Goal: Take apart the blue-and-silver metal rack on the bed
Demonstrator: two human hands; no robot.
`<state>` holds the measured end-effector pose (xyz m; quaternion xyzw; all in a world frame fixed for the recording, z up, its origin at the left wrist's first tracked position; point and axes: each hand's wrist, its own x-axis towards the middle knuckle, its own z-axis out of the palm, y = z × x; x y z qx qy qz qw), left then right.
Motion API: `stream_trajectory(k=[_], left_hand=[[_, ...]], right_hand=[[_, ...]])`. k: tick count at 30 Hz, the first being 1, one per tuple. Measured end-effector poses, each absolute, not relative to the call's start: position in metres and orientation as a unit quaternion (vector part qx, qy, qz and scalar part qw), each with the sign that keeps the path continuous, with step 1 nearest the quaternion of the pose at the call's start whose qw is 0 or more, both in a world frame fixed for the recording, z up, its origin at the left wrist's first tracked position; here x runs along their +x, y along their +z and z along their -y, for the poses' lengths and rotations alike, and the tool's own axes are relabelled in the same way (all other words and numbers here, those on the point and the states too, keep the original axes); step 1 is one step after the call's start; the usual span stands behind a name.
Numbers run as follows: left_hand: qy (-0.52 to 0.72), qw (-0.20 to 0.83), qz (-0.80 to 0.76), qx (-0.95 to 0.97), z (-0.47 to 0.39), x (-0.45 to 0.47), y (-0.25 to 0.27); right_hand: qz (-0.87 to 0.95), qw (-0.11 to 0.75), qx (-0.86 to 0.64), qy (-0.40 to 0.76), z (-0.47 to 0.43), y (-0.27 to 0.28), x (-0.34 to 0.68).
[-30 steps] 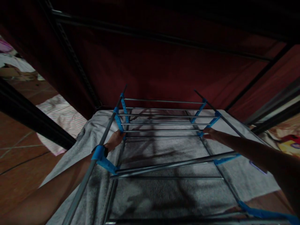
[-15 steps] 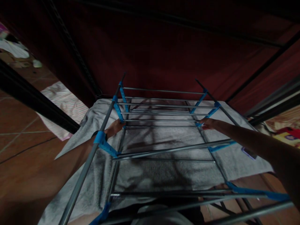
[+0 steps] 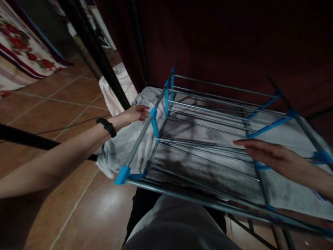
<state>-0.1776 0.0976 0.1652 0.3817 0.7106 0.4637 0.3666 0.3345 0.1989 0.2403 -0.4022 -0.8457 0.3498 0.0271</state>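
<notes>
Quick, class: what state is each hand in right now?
Left hand: open, holding nothing, near a blue joint.
Right hand: open and outstretched, holding nothing.

The right hand [image 3: 273,154] hides bits of the metal rack [image 3: 203,145], whose near right corner the view cuts off.

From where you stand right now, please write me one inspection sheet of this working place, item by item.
Surface: grey fleecy cloth, wrinkled at left, under the rack.
Work things: rack of metal bars with blue connectors.
Clutter: striped cloth past the rack's left side; purple-edged item partly hidden.
Grips: left hand open beside the left rail, contact unclear; right hand open, fingers extended over the bars.
Cables: thin dark line, seemingly a cable, on tiled floor.
Surroundings: dark red cloth behind; floral cloth far left.
</notes>
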Motion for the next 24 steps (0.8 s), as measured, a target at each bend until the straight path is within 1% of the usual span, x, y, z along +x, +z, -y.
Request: stream_trajectory(k=[3, 5, 9, 12, 14, 17, 19, 21, 24], left_hand=[[0.465, 0.388, -0.706, 0.367, -0.057, -0.16, 0.193], [0.488, 0.379, -0.695, 0.369, -0.027, -0.141, 0.209], [0.482, 0.375, -0.696, 0.379, 0.027, -0.105, 0.226], [0.478, 0.359, -0.708, 0.376, 0.051, -0.093, 0.219], [0.475, 0.364, -0.712, 0.367, 0.056, -0.093, 0.209], [0.476, 0.379, -0.713, 0.347, 0.053, -0.101, 0.194], [0.477, 0.382, -0.718, 0.334, 0.048, -0.105, 0.189], [0.477, 0.382, -0.719, 0.332, 0.042, -0.107, 0.19], [0.488, 0.384, -0.709, 0.334, 0.029, -0.106, 0.198]], right_hand=[[0.857, -0.054, -0.336, 0.388, -0.13, 0.242, 0.347], [0.873, -0.066, -0.292, 0.385, -0.094, 0.234, 0.357], [0.912, 0.005, -0.27, 0.31, -0.054, 0.22, 0.37], [0.919, 0.065, -0.272, 0.278, -0.036, 0.217, 0.372], [0.917, 0.073, -0.246, 0.306, -0.022, 0.208, 0.368], [0.892, 0.048, -0.207, 0.398, -0.002, 0.175, 0.353], [0.859, 0.051, -0.233, 0.452, 0.003, 0.147, 0.341], [0.813, 0.081, -0.301, 0.493, 0.001, 0.127, 0.33], [0.761, 0.107, -0.335, 0.546, -0.01, 0.127, 0.321]])
